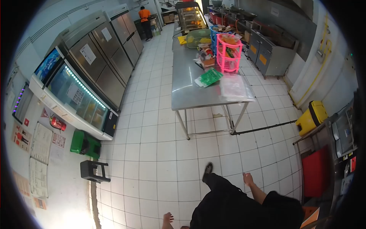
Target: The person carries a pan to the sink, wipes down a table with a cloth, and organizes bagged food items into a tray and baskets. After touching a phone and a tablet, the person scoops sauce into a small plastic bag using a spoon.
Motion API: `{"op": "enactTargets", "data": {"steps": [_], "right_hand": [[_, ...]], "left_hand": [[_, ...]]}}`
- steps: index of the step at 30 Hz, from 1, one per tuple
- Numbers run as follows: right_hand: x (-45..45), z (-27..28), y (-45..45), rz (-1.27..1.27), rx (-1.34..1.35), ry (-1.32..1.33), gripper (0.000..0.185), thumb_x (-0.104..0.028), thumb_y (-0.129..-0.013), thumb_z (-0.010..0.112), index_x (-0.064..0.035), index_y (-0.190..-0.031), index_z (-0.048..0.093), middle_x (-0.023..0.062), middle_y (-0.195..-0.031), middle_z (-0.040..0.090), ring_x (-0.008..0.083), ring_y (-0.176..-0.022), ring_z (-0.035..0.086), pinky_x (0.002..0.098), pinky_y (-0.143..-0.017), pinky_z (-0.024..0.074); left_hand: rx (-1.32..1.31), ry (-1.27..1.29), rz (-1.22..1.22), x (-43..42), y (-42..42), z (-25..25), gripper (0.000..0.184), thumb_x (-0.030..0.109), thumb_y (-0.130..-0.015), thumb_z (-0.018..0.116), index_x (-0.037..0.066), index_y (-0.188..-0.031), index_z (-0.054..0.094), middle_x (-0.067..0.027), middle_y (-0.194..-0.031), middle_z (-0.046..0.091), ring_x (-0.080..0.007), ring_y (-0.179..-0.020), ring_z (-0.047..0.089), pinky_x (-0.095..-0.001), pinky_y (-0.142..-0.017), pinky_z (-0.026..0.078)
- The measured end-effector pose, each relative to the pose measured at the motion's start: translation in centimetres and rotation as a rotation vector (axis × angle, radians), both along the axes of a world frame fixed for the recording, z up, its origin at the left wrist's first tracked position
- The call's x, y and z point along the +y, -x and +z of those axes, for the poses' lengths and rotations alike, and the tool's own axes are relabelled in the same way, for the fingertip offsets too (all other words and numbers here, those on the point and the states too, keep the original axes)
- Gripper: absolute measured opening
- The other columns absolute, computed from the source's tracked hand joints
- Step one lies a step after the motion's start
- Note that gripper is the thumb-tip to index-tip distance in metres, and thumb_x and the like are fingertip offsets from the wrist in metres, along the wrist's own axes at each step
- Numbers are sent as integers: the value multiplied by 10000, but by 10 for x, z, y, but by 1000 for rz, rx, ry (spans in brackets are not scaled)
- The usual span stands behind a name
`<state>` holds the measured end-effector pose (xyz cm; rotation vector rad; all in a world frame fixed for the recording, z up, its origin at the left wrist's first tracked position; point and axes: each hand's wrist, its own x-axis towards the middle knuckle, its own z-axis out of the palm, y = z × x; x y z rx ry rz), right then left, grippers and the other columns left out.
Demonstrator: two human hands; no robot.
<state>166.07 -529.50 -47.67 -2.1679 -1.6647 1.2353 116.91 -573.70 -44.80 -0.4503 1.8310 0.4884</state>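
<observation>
My left hand [168, 218] hangs low at the bottom of the view, over the white tiled floor, with its fingers partly curled and apart and nothing visible in it. On the right, my right hand [248, 179] is over the floor beside my dark clothing, its fingers close together; whether it holds anything is too small to tell. Neither hand touches the steel table [190, 91] in front. On that table lie a green packet [210, 77] and a stack of clear plastic bags [233, 87], near a pink tiered rack [229, 53].
A person in an orange top [144, 14] stands far back on the left. Steel fridges [89, 55], a glass-door cooler [76, 95], a green bin [84, 144] and a black stool [94, 171] line the left. A yellow bin [312, 117] and red container [316, 171] are right.
</observation>
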Motion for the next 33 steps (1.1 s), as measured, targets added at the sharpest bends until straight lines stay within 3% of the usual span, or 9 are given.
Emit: {"op": "enactTargets", "data": {"steps": [4,6,12,19,21,24,28,30,33], "right_hand": [[125,9,176,443,92,-281,502,-441,-992,482,46,-988,605,240,-992,654,385,-982,618,440,-894,473],[185,25,279,554,164,-168,449,-399,-1028,420,-4,-1081,628,228,-1034,634,421,-1024,587,465,-917,465],[294,151,641,853,594,-34,455,-454,-999,520,-20,-1092,618,180,-1028,686,335,-953,659,424,-807,512],[372,219,895,1404,645,-59,472,-457,-1043,411,-25,-1111,590,203,-1014,675,361,-937,630,429,-818,483],[405,178,928,1347,583,-82,396,-441,-1032,459,-67,-1044,589,142,-950,661,290,-873,633,401,-775,490],[473,54,945,1426,333,-258,488,-454,-1049,347,-82,-1233,604,226,-1163,640,413,-1122,583,468,-979,454],[538,-57,868,855,-193,-33,442,-309,-966,429,-26,-1277,564,292,-1237,606,472,-1173,565,530,-985,451],[545,-45,841,-258,193,500,525,-442,-975,403,-45,-1287,546,196,-1087,659,375,-991,666,561,-846,485],[546,13,816,-409,342,578,616,-486,-961,400,-12,-1341,503,203,-1090,650,374,-938,666,553,-877,497]], "left_hand": [[-164,-210,325,21,50,-6,436,415,-941,557,104,-1247,573,-147,-1127,654,-381,-995,647,-563,-802,507],[579,-452,-1019,49,63,-3,355,372,-941,570,95,-1154,632,-120,-1034,681,-345,-950,664,-491,-777,533],[3,-338,177,174,160,12,323,375,-936,564,108,-1109,617,-99,-1011,671,-331,-915,658,-498,-761,523],[-2,-326,217,338,374,-7,288,379,-930,557,124,-1057,599,-74,-984,660,-316,-874,651,-507,-742,513],[-28,-322,196,384,444,-14,279,381,-929,555,129,-1042,594,-67,-976,657,-311,-863,650,-510,-736,510],[-87,-308,136,446,557,-21,266,382,-926,552,136,-1020,586,-56,-965,652,-305,-845,647,-513,-728,505],[-252,-409,-16,571,740,-19,251,385,-923,548,145,-990,576,-42,-949,646,-296,-822,643,-518,-717,499],[-187,-221,-206,665,831,-18,248,391,-920,548,160,-1003,578,-33,-958,647,-293,-809,642,-534,-723,492],[34,-354,-283,798,951,-8,257,320,-898,591,134,-1075,607,-74,-992,672,-280,-841,661,-510,-724,495]]}}
